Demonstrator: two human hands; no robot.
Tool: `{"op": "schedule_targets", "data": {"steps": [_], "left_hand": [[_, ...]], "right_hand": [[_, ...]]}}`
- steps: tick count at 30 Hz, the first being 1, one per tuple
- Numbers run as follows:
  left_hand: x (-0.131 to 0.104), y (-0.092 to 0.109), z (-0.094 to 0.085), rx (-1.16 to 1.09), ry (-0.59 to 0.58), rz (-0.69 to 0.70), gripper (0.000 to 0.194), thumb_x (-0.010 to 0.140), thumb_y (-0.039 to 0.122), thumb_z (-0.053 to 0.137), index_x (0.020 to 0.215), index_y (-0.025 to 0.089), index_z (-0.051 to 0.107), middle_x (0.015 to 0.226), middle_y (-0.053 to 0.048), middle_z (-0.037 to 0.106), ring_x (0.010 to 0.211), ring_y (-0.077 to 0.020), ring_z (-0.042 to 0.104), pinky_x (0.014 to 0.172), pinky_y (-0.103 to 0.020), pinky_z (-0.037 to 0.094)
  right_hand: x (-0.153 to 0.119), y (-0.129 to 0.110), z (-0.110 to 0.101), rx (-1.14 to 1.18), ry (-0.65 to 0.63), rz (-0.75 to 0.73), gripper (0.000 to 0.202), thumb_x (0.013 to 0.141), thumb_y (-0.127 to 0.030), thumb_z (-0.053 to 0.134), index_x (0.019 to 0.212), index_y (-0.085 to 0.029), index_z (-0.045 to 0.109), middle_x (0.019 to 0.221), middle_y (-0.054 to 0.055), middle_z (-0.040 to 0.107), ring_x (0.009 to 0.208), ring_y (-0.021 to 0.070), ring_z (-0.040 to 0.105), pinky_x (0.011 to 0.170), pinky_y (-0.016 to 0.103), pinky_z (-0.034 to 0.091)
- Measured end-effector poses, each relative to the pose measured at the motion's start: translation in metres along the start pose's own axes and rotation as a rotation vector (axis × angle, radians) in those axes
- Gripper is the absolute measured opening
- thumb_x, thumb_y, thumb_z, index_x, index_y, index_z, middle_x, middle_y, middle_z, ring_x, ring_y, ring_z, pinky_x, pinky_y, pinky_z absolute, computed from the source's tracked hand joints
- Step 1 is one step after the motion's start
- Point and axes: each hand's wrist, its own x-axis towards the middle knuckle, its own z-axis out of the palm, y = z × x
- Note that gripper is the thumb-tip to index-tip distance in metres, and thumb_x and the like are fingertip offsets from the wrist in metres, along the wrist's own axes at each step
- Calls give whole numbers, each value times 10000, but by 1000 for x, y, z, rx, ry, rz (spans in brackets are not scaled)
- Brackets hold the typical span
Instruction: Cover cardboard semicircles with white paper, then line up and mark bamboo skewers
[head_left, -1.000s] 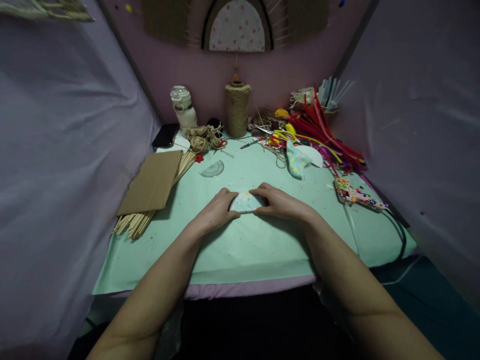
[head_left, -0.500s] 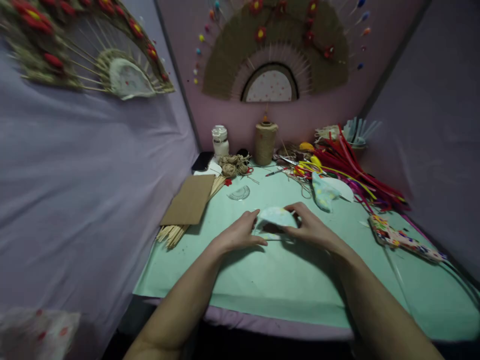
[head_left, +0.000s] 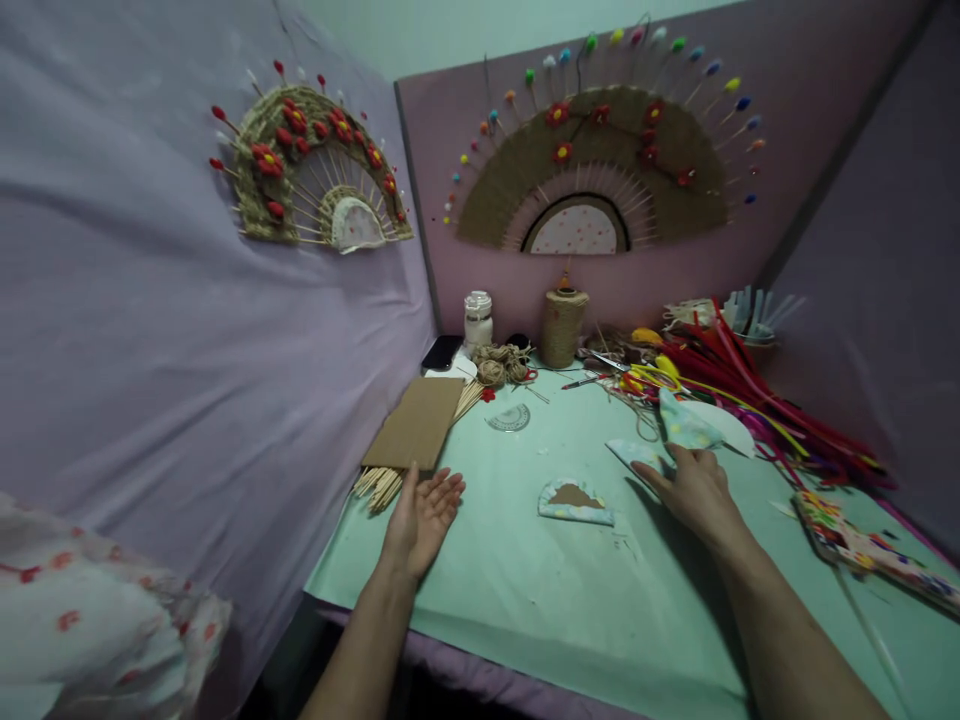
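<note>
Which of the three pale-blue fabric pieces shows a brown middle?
The half-round piece lying on the table between the left hand and right hand: fabric borders its brown centre. The held piece and the scrap beside it show no such centre.

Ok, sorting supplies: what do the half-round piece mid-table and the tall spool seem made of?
Half-round piece: probably matte cardboard, brown centre, with patterned folded fabric edging. Tall spool: likely coarse, dull twine, by its brown windings.

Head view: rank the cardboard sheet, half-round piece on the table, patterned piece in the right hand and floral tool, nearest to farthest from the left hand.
1. Cardboard sheet, just beyond the left hand
2. Half-round piece, mid-table
3. Patterned piece, in the right hand
4. Floral tool, far right
</note>
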Motion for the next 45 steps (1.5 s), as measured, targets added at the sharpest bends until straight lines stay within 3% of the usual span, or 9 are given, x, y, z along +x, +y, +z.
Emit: {"op": "schedule_targets", "data": {"steps": [4, 7, 12, 15, 21, 27, 30, 35, 45], "left_hand": [[12, 14, 3, -83, 59, 88, 233, 955, 251, 457, 836, 102, 592, 852, -151, 711, 726, -154, 701, 594, -206, 561], [17, 8, 8, -56, 101, 190, 161, 911, 76, 474, 800, 107, 586, 764, -104, 708, 628, -101, 672, 536, -147, 517], [13, -3, 10, 149, 63, 409, 99, 830, 165, 595, 740, 125, 591, 760, -99, 725, 618, -112, 662, 552, -176, 506], [14, 22, 9, 390, 71, 597, 209, 756, 319, 662, 685, 140, 582, 702, -78, 716, 563, -125, 634, 540, -212, 493], [21, 98, -3, 1085, 318, 879, 282, 813, 413, 525, 646, 189, 559, 651, -50, 702, 577, -172, 648, 594, -273, 502], [27, 108, -14, 1315, 390, 865, 274, 839, 362, 474, 601, 228, 472, 666, -64, 708, 607, -192, 664, 584, -276, 483], [30, 105, -11, 1224, 377, 798, 255, 828, 320, 510, 598, 212, 498, 632, -44, 689, 567, -176, 641, 539, -260, 465], [39, 94, 9, 790, 238, 627, 211, 803, 209, 600, 607, 161, 542, 583, -12, 654, 475, -120, 579, 467, -212, 441], [78, 54, 98, 138, -66, 328, 135, 877, 43, 517, 775, 94, 589, 802, -104, 697, 580, -52, 603, 527, -120, 491]], "right_hand": [[4, 0, 2, 52, -4, -65, 578, 829, -520, 513, 1191, -81, 619, 1030, 195, 604, 1027, 344, 575, 898, 427, 437], [4, -1, 1, 88, -7, -87, 525, 828, -484, 523, 1152, -90, 646, 1023, 196, 621, 1014, 337, 590, 893, 429, 441], [2, -5, 1, 136, 1, -115, 472, 830, -441, 536, 1127, -96, 659, 1033, 197, 630, 1001, 330, 598, 895, 427, 443], [0, -6, 2, 157, 1, -127, 454, 831, -429, 540, 1123, -103, 660, 1025, 186, 631, 996, 320, 598, 900, 418, 440], [-2, -7, 3, 164, -3, -123, 470, 831, -439, 537, 1137, -101, 653, 1025, 176, 623, 985, 313, 593, 903, 423, 437], [-4, -13, -5, 166, -97, -115, 489, 836, -417, 534, 1174, -78, 636, 1064, 190, 619, 1024, 319, 587, 937, 422, 423], [-4, -15, -8, 159, -116, -108, 494, 838, -416, 527, 1180, -77, 635, 1058, 192, 623, 1026, 324, 591, 929, 422, 431], [-3, -13, -2, 153, -94, -132, 496, 831, -423, 529, 1168, -78, 641, 1056, 193, 630, 1027, 321, 595, 932, 419, 433], [-4, -13, -1, 165, -58, -154, 448, 821, -421, 528, 1120, -113, 658, 1025, 170, 646, 988, 314, 609, 902, 416, 445]]}}
